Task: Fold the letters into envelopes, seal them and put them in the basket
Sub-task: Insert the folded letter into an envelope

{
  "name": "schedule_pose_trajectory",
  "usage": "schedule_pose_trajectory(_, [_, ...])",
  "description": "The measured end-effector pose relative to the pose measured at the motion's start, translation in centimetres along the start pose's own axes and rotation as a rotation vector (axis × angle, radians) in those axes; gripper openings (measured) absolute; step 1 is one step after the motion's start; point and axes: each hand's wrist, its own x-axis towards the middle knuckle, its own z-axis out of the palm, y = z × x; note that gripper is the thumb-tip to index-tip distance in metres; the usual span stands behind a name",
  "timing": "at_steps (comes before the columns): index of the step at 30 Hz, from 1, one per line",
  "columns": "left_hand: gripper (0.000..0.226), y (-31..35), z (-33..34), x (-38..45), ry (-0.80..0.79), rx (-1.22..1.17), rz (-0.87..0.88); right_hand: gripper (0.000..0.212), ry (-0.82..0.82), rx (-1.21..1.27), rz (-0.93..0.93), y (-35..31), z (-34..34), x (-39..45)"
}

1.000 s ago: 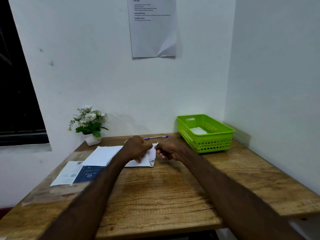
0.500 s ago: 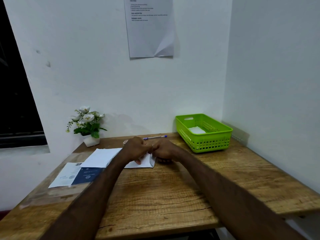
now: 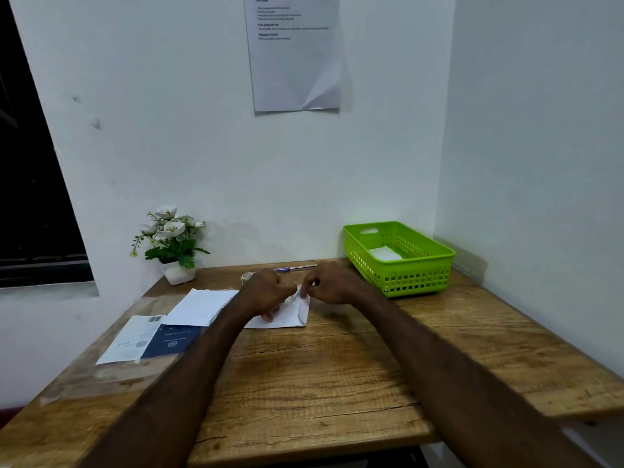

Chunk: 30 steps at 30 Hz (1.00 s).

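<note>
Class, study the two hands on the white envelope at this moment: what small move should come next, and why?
Probably press the flap flat. The left hand pins the white envelope to the table while the right hand pinches its upper right corner, so it looks unsealed and not ready for the green basket.

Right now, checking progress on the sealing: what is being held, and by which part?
A white envelope on the table. The left hand presses its left part; the right hand pinches its upper right corner.
</note>
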Motion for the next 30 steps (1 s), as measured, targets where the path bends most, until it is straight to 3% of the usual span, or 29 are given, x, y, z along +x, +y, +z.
schedule_pose_trajectory(7, [0.052, 0.0, -0.3, -0.3, -0.026, -0.063, 0.007, 0.048, -0.160, 0.013, -0.034, -1.1, -0.3, -0.6])
schedule_pose_trajectory(13, [0.050, -0.6, -0.2, 0.3, -0.050, -0.019, 0.011, 0.036, -0.093, -0.246, -0.052, -1.9, 0.2, 0.0])
schedule_pose_trajectory(19, [0.048, -0.7, -0.1, 0.3, -0.036, -0.032, 0.019, 0.019, 0.004, -0.346, -0.093, -2.0, 0.8, 0.3])
schedule_pose_trajectory(30, [0.058, -0.6, -0.3, 0.0, -0.026, -0.016, 0.036, 0.035, -0.011, -0.285, -0.141, -1.8, 0.6, 0.2])
